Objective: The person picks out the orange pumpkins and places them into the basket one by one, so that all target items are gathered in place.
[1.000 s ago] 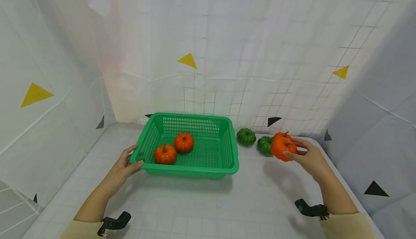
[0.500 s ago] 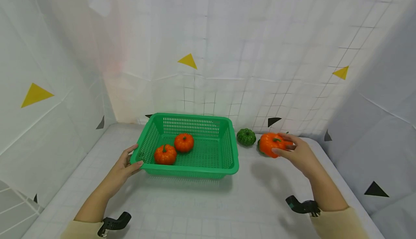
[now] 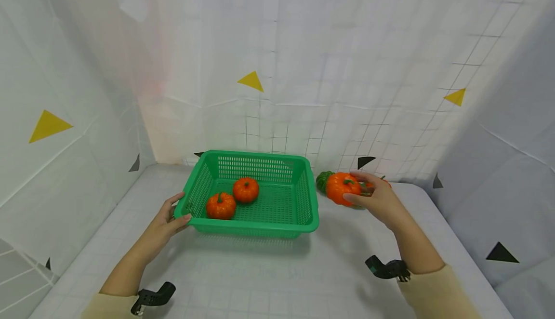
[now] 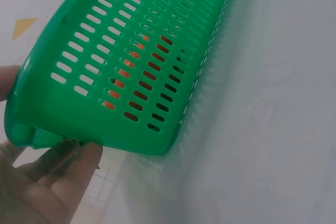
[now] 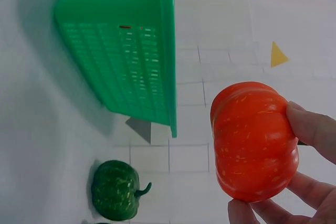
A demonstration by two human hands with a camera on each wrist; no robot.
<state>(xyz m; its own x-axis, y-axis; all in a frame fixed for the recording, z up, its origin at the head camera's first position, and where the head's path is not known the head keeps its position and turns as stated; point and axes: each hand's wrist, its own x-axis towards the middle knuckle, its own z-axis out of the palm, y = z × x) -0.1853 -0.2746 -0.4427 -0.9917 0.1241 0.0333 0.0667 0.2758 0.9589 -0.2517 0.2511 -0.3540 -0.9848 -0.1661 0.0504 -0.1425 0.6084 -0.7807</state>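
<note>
The step in hand looks like a carry: the right hand (image 3: 374, 197) has the pumpkin (image 3: 339, 189) up off the bench (image 3: 243, 271), just outside the right end of the basket (image 3: 256, 227), with nothing but air between it and the rim. The right hand is part closed, thumb and fingertips spread round the fruit's side in a firm-looking pinch; the left hand (image 3: 166, 218) has hold of the basket's left end, thumb over the near corner and fingers curled beneath the rim. The next move, I judge, calls for clearing the basket's right rim, then lowering into the bare floor right of the nearer pumpkin (image 3: 220, 206) and the farther pumpkin (image 3: 246, 191), both left of the basket's middle, while the left hand steadies it. A green pumpkin (image 5: 115, 190) stands beyond the basket's right end, and low travel could knock it. The carried piece is squat and broadly ribbed, glossy, bright orange from above and redder in the right wrist view, with pale flecks along its lobes and a short green stem. Its smooth skin suggests it could slip if the pinch loosened short of the basket.
</note>
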